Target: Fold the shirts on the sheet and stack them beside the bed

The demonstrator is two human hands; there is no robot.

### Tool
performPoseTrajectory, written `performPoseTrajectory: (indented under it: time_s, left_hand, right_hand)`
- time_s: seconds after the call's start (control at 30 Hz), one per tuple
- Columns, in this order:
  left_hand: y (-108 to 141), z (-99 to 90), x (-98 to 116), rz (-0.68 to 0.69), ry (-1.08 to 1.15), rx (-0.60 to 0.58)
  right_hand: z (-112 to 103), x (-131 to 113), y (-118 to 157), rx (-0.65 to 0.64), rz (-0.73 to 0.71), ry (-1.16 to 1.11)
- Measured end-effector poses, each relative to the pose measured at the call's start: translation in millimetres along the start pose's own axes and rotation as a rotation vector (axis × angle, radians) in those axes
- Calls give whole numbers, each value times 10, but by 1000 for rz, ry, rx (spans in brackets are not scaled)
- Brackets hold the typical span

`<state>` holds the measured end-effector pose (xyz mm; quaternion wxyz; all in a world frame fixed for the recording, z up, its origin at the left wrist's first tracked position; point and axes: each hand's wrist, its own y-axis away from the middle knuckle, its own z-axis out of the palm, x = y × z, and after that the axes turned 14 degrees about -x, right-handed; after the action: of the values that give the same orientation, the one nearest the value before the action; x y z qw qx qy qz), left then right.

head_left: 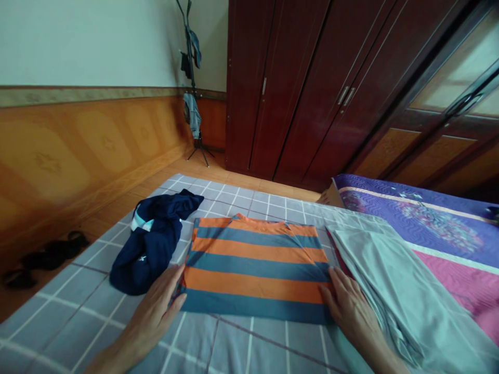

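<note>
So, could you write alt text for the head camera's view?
A person's left hand and right hand touch opposite sides of a folded orange and blue striped shirt on a checked cloth. A crumpled navy garment lies left of it, pale green fabric right; a dark red wardrobe stands behind.

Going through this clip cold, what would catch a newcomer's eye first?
Most likely the orange-and-blue striped shirt, folded into a rectangle on the grey checked cloth, with the left hand and right hand at its two sides. Next, probably the crumpled navy garment to its left, with a light patch. Beyond, the tall dark red wardrobe fills the upper middle, and a purple-and-pink bedspread brightens the right edge.
</note>
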<state>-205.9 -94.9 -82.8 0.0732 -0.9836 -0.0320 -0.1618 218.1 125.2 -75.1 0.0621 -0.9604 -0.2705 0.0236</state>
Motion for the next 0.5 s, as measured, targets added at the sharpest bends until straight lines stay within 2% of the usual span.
performPoseTrajectory:
  time_s: [0.07, 0.17, 0.3, 0.4, 0.47, 0.5]
  left_hand:
    - [52, 39, 49, -82, 92, 102]
    - [25, 38, 180, -114, 153, 159]
    - [-23, -86, 245, -154, 241, 112]
    - [12, -201, 228, -185, 175, 17]
    - [32, -273, 250, -194, 69, -21]
    - [27, -307, 281, -195, 18, -6]
  right_hand:
    - [-61, 47, 65, -26, -4, -5]
    - [-173, 28, 108, -97, 51, 11]
    - [-297, 35, 35, -323, 214, -111]
    - [-373, 63, -48, -526, 349, -266]
    - [-420, 70, -76, -556, 371, -403]
    - [-442, 67, -77, -516, 370, -479]
